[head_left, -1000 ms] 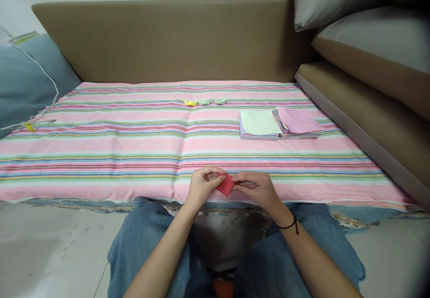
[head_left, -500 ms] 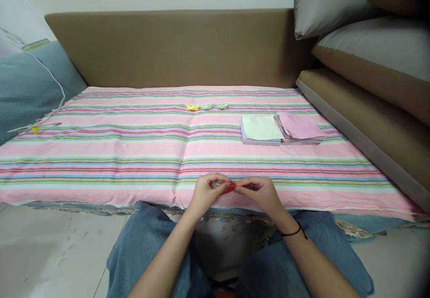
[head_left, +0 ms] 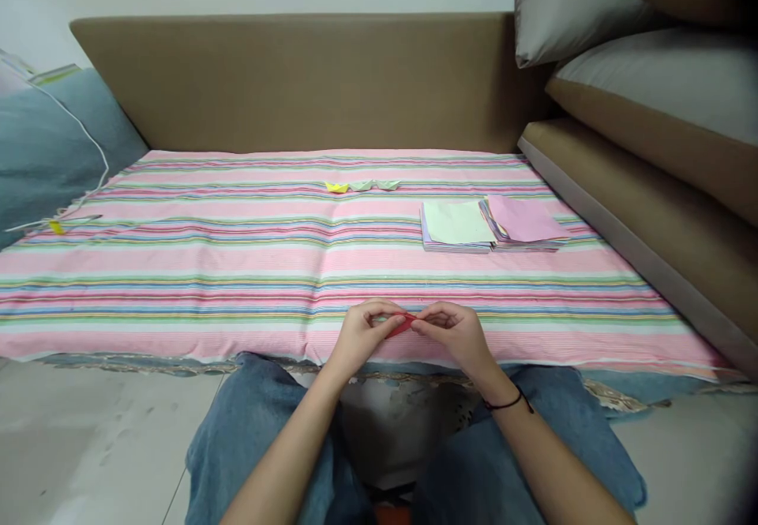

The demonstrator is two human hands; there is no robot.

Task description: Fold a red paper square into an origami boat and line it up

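Between left hand (head_left: 362,331) and right hand (head_left: 455,332), red paper (head_left: 400,325) pinched by both, probably for steadiness; green-topped paper stack (head_left: 459,223) beyond right hand, presumably for reach.

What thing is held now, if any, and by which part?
A small folded red paper piece, pinched at its left side by the left grip and right tip by the right grip.

There is one left hand (head_left: 362,331), one right hand (head_left: 455,331) and one red paper (head_left: 400,326). Folded papers number three: one yellow paper (head_left: 337,188) and two pale green papers (head_left: 388,185). Paper stacks (head_left: 459,223) come to two. There is one striped cloth (head_left: 237,257), one bracelet (head_left: 503,406), two knees (head_left: 254,399) and one white cord (head_left: 106,164); cushions (head_left: 645,79) number at least three.
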